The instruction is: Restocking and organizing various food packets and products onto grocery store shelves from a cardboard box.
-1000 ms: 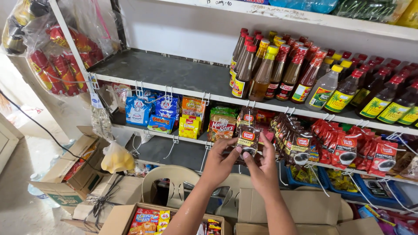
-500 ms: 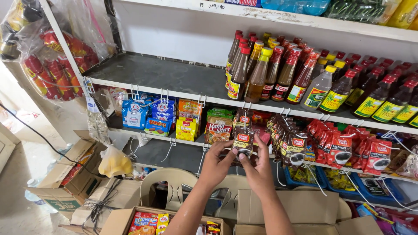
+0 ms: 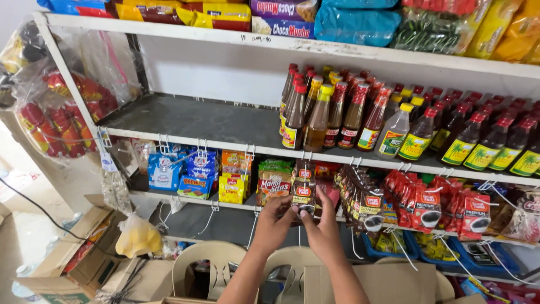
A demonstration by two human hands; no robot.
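Hands, left (image 3: 274, 225) and right (image 3: 323, 228), both pinching dark sachet strip (image 3: 304, 188) under shelf edge (image 3: 225, 147), open room near.

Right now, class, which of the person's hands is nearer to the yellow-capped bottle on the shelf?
Right. The right hand is below the yellow-capped bottle, almost straight under it; the left hand is lower-left, slightly farther off.
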